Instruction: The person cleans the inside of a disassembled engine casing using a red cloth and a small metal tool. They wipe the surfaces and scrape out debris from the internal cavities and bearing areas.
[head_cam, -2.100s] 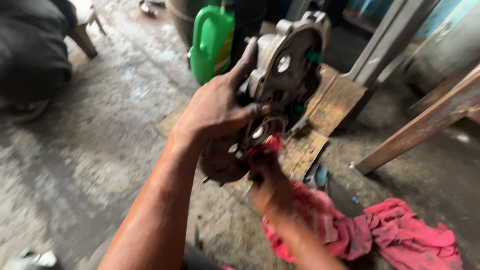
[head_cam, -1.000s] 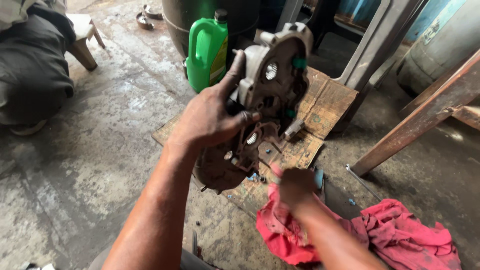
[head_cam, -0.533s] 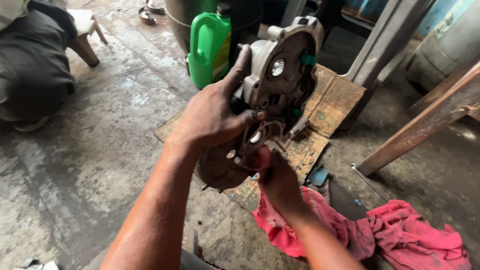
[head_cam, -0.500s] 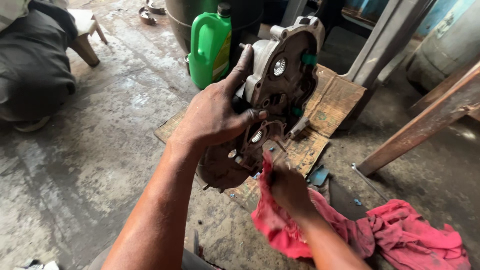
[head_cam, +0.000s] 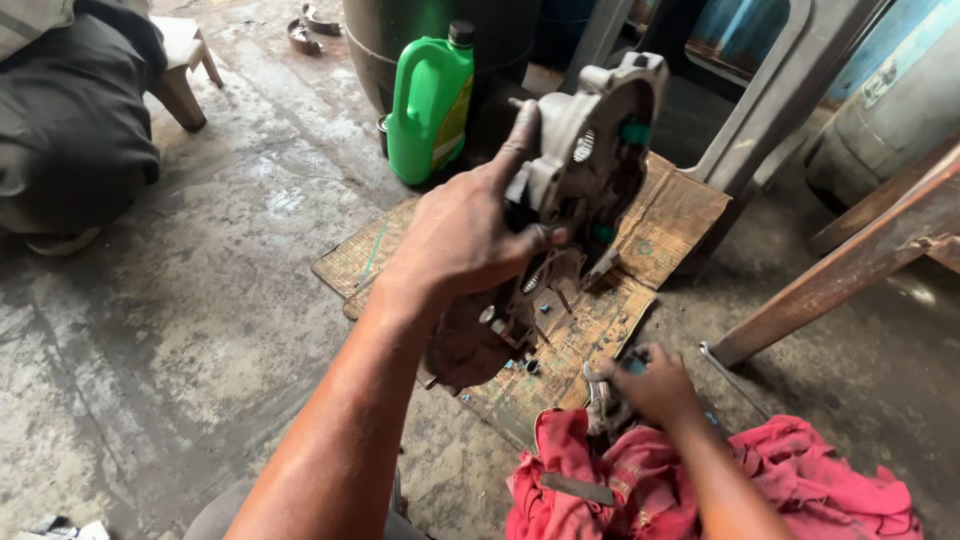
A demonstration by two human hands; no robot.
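My left hand (head_cam: pixel 465 240) grips the upright engine casing (head_cam: pixel 560 220) firmly (thumb up its edge) while my right hand (head_cam: pixel 655 385) closes on a small tool (head_cam: pixel 598 385) beside the red rag (head_cam: pixel 700 480), so I'd best keep the casing steady on the cardboard (head_cam: pixel 660 215).

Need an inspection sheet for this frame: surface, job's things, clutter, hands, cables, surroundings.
Surface: stained concrete floor; flattened cardboard under the work.
Job's things: grey engine casing, held tilted above the cardboard.
Clutter: red rag; green oil jug; small bolts on the cardboard.
Hands: left hand grips the casing; right hand at the rag, grip contents unclear.
Cables: nothing seen.
Surroundings: another person crouching at left; rusty beam.
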